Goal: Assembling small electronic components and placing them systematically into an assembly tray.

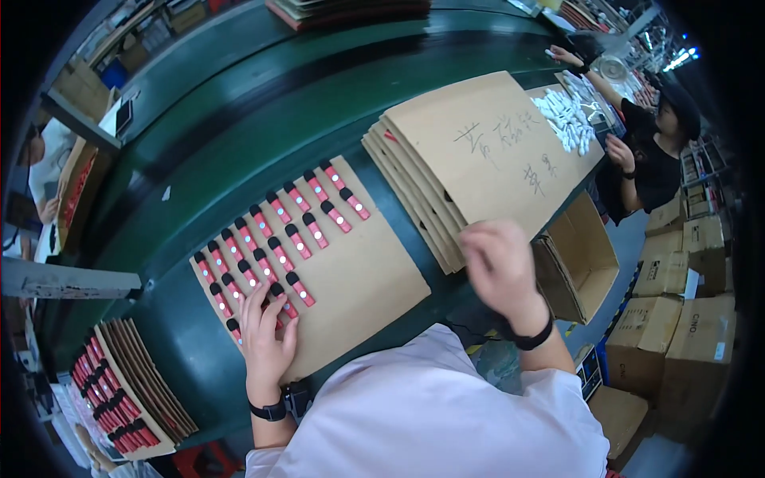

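Observation:
Small pink-red tubes with black ends and pale round dots (315, 229) lie in slanting rows on a flat brown cardboard sheet (366, 275). Over the near left end of these rows is my left hand (267, 334), its fingers stretched out. The fingertips touch or hover at a few tubes, which they partly cover. To the right, my right hand (502, 267) is raised beside the near edge of a stack of cardboard sheets (470, 151). Its fingers are bent and smeared by motion, so whether they hold anything is hidden. The stack's top sheet carries handwriting.
A green work surface (231, 119) runs beneath everything. More loaded sheets (119, 390) are stacked at lower left. White small pieces (566, 119) lie near a co-worker in black (657, 151). An open carton (586, 255) and closed boxes (641, 342) stand at right.

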`<state>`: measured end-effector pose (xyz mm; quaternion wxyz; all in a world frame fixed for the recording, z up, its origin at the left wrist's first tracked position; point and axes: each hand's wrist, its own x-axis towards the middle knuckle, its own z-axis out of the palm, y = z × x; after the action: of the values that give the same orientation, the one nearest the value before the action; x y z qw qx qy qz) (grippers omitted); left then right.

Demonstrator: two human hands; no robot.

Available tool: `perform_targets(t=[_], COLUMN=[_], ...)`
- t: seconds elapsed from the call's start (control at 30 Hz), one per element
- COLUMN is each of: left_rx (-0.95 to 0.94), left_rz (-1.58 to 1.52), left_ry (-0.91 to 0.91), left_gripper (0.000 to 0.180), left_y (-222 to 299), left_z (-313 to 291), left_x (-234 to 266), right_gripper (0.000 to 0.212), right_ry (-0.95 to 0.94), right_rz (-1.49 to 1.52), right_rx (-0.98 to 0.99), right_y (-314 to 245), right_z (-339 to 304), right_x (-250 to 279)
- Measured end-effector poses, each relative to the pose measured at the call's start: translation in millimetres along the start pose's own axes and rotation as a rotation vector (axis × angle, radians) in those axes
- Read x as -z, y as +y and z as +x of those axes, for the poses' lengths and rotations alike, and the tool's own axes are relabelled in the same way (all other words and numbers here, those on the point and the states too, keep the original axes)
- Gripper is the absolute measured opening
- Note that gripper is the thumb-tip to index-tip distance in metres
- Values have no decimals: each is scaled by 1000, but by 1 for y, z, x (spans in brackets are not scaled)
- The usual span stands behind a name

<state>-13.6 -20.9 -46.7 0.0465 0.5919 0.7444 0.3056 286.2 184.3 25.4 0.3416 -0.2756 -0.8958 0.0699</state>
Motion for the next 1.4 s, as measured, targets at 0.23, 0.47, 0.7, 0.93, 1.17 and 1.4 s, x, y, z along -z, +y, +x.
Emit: perform_targets(t=[0.23,0.47,0.7,0.93,1.17,1.4], left_rx=[2,16,-4,-44,-29,0], left_rz=[-53,-17,7,27,5,16], left_ry=[55,107,147,218,252,239], left_gripper=[35,30,27,29,29,31], left_y=[10,22,21,21,19,14], left_z=[-2,1,-2,1,-9,-21], left_x=[7,16,32,49,54,58], right_gripper=[36,40,26,30,40,27], right_ry=[55,16,463,719,830,843], right_rz=[-435,-473,-300,-256,-290,-262], right_rx=[-271,-273,-8,174,405,840], right_y=[72,93,95,55,-1,-69], right_z=[-50,-57,-19,17,94,278], right_x=[56,51,80,138,154,113])
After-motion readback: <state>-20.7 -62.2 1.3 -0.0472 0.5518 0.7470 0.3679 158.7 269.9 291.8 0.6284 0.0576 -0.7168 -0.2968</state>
